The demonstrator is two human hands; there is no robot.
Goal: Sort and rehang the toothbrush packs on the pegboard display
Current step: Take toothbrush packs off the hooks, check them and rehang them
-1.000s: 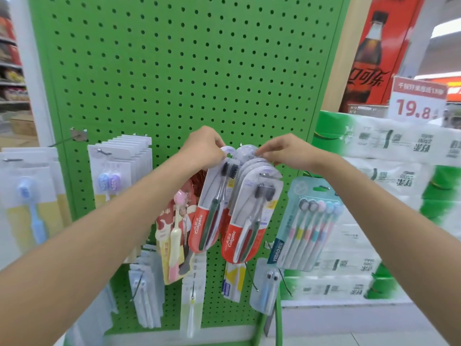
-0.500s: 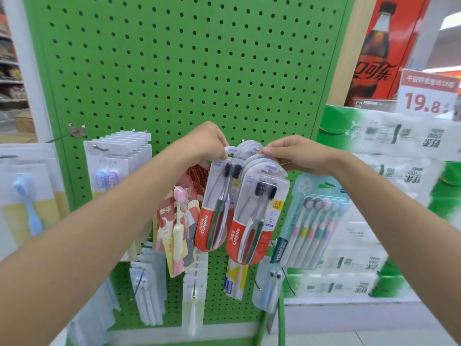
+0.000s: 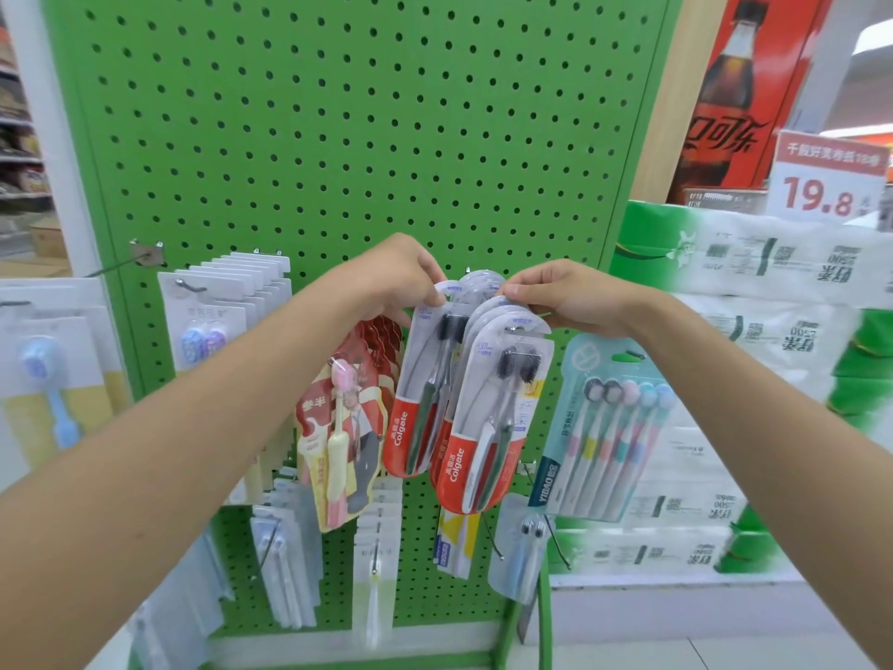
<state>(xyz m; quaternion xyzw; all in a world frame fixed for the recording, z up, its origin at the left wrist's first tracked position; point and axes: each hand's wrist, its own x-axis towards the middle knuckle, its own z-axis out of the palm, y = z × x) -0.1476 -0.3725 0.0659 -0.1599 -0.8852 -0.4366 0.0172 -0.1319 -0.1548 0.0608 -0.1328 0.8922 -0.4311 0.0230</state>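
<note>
With the left hand (image 3: 386,278) pinching one Colgate pack (image 3: 415,394) and the right hand (image 3: 570,297) pinching the fanned stack (image 3: 488,418) at the pegboard (image 3: 338,137), the holes want lining up squarely before sliding on.

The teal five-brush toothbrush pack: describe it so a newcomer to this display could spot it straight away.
Find the green perforated pegboard, then its right edge, just below the right hand. There hangs the teal card pack of five toothbrushes. Unlike the red Colgate twin packs on its left, it shows five brushes side by side in mixed colours.
</note>
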